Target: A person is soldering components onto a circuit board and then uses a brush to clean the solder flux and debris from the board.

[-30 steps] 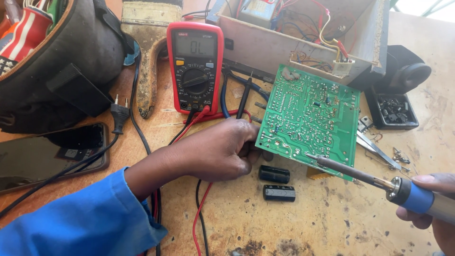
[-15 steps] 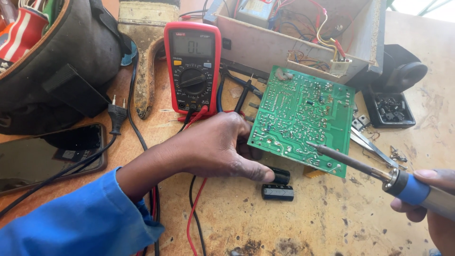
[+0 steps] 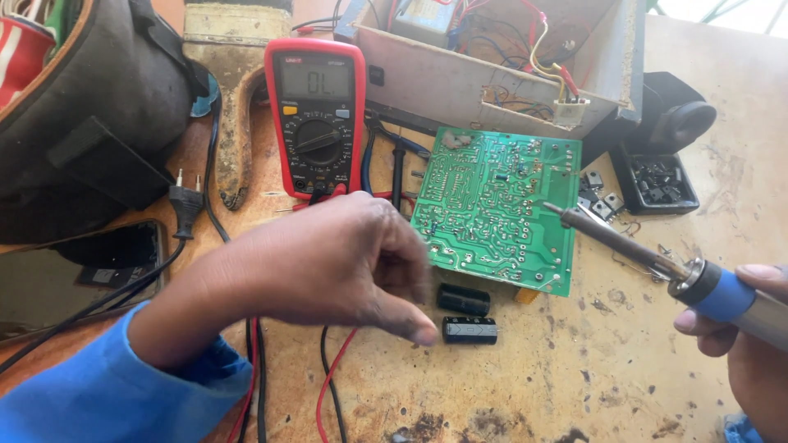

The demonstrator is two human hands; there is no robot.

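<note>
**Beside the board: hands and iron**

Left of the green board [image 3: 497, 209], the left hand [image 3: 328, 262] hovers, fingers loosely apart, thumb tip just beside a black capacitor [image 3: 469, 331]. Right of the board, the right hand [image 3: 751, 344] clamps a soldering iron [image 3: 657, 262], tip over the board's edge.

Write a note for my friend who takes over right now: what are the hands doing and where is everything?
Left hand: empty, hovering over the bench, thumb tip beside the nearer of two black capacitors.
Right hand: gripping the soldering iron, tip over the right side of the green circuit board.
Board lies solder side up, below the open grey box. Red multimeter sits left of it, leads trailing.
Done: two capacitors lie loose on the bench.
Left: cannot tell which joints need work.
</note>
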